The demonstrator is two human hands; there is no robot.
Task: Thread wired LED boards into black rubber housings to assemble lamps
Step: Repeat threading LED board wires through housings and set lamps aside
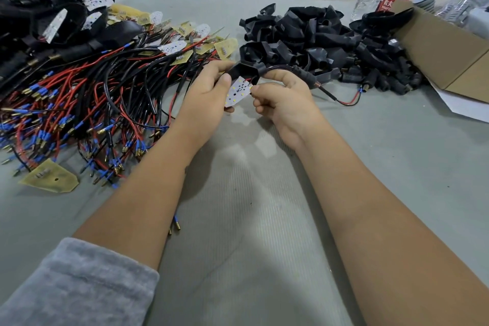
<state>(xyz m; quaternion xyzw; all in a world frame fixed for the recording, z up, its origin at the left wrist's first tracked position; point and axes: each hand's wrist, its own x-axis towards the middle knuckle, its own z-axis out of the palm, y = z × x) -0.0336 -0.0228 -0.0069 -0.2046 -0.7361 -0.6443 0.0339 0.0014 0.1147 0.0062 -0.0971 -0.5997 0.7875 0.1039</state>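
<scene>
Two heaps flank the grey table (238, 219): wired boards (87, 103) left, empty housings (330, 42) right, both too tangled to count. One black rubber housing (244, 70) is gripped by the left hand (209, 90); the right hand (280, 100) pinches one LED board (238, 92) at its mouth. Seat it squarely, apparently drawing wire (344, 100) through.

Wired boards (87, 103) left, housings (317, 42) right — bare table (243, 206) between.
</scene>
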